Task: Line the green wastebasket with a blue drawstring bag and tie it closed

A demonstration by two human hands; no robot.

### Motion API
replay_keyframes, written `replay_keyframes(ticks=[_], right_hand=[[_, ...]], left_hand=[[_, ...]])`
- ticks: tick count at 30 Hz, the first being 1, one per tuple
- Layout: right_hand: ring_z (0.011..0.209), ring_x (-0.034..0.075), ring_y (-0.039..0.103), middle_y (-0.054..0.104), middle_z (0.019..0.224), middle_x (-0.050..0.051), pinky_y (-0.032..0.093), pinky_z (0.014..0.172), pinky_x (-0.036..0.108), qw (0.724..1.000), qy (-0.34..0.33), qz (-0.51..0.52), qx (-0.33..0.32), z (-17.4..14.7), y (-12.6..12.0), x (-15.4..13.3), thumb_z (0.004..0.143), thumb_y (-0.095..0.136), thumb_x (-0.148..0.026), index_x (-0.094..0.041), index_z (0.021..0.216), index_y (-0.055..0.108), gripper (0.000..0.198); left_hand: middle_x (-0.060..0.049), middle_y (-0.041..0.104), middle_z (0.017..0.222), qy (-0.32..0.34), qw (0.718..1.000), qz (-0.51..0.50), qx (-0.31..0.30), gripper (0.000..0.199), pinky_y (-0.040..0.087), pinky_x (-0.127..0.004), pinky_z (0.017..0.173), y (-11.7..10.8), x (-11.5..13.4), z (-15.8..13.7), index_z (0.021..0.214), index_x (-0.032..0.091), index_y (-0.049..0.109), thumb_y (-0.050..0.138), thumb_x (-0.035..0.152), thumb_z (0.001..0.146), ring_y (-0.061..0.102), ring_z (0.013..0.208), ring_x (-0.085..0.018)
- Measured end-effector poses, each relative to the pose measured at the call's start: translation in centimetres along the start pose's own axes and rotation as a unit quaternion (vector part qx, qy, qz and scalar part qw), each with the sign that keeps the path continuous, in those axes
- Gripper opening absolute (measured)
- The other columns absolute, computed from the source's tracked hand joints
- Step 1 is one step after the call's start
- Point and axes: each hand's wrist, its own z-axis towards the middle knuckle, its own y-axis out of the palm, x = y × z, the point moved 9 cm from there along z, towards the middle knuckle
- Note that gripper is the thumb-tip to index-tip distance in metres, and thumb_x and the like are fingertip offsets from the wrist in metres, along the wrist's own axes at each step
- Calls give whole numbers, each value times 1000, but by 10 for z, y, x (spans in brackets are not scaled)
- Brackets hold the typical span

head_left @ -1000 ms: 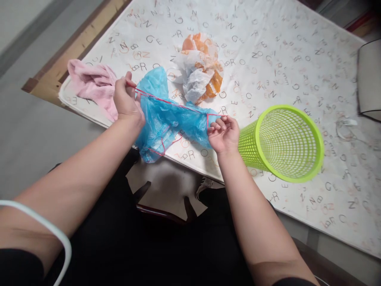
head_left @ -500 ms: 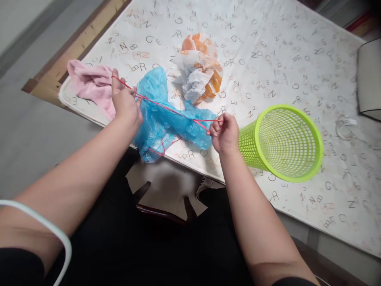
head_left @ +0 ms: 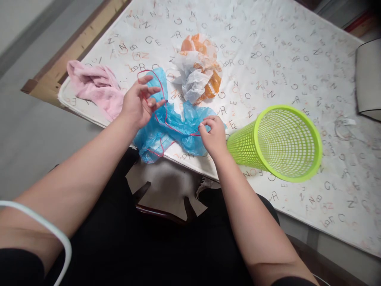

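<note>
Blue bag (head_left: pixel 178 119) lies crumpled on the table (head_left: pixel 253 33) between and beneath our left hand (head_left: pixel 138 105) and right hand (head_left: pixel 213 134), both partly hiding it. Our left fingers spread wide, red string (head_left: pixel 166 118) looping about them, its path hard to follow; our right fingers pinch the string.

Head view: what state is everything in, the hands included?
Blue plastic bag: crumpled, near the table edge.
Red string: slack and curving, over the blue plastic bag.
Left hand: open, fingers spread, beside the red string.
Right hand: thumb and finger pinched together at the red string.
Orange-and-white bag: crumpled.
Pink cloth: bunched up.
Green basket: uncovered.
</note>
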Motion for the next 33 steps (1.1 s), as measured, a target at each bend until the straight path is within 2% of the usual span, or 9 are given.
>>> replay_keyframes(ticks=[2, 5, 10, 15, 19, 22, 25, 29, 33], right_hand=[[127, 33, 53, 61, 123, 11, 37, 117, 59, 999, -30, -44, 10, -4, 2, -7, 87, 68, -30, -25, 75, 63, 15], [137, 35, 48, 56, 138, 11, 35, 119, 59, 997, -67, -46, 6, -10, 9, -20, 90, 70, -39, -26, 92, 68, 14], [117, 29, 62, 66, 130, 11, 49, 107, 48, 989, -65, 51, -126, -23, 54, -28, 87, 76, -43, -28, 129, 62, 47], [93, 23, 64, 72, 97, 4, 50, 95, 41, 979, -26, 24, -200, -24, 70, -17, 90, 65, -27, -25, 98, 71, 10], [84, 20, 61, 70, 90, 2, 50, 85, 36, 985, 4, 76, -158, -15, 48, -20, 94, 63, -38, -25, 91, 68, 14], [87, 21, 63, 71, 100, 3, 51, 82, 36, 965, -12, 88, -246, -28, 62, -34, 87, 75, -46, -25, 106, 68, 29], [92, 23, 66, 73, 103, 4, 51, 87, 39, 952, -34, 37, -303, -42, 81, -36, 85, 77, -34, -27, 114, 70, 31], [98, 23, 66, 76, 102, 2, 48, 94, 39, 973, -12, 42, -228, -28, 69, -15, 89, 67, -24, -26, 95, 75, 10], [73, 17, 57, 70, 79, -3, 45, 73, 31, 975, 55, 97, -192, -12, 42, 10, 86, 76, -42, -25, 85, 75, 17]], left_hand=[[4, 72, 74, -71, 996, -7, -48, 24, 56, -28, 61, 12, -10, -8, 105, 25, 67, 50, 16, 91, 27, 37, -6], [4, 64, 66, -166, 983, -17, -77, 18, 36, -20, 38, 21, -25, -23, 100, 23, 68, 51, 20, 95, 25, 31, -4], [6, 43, 50, -289, 947, 45, -130, 16, 15, -15, 33, 38, -56, -55, 87, 21, 62, 51, 27, 97, 16, 28, -3], [3, 41, 47, -366, 885, 100, -269, 13, 15, -18, 31, 57, -72, -84, 82, 20, 62, 59, 30, 91, 17, 28, -5], [3, 38, 47, -352, 899, 124, -231, 14, 16, -18, 30, 41, -62, -69, 85, 21, 62, 57, 32, 93, 19, 27, -5], [2, 42, 48, -350, 897, 112, -244, 17, 21, -18, 31, 39, -58, -64, 88, 21, 65, 53, 31, 95, 24, 28, -7], [-1, 46, 48, -355, 875, 112, -309, 19, 18, -17, 30, 48, -59, -71, 86, 20, 66, 52, 30, 93, 22, 27, -6], [0, 45, 47, -394, 862, 148, -284, 14, 13, -18, 27, 38, -60, -72, 84, 20, 66, 59, 30, 91, 19, 25, -5], [1, 43, 45, -409, 863, 206, -212, 8, 11, -18, 25, 15, -49, -57, 82, 20, 65, 63, 24, 89, 20, 24, -6]])
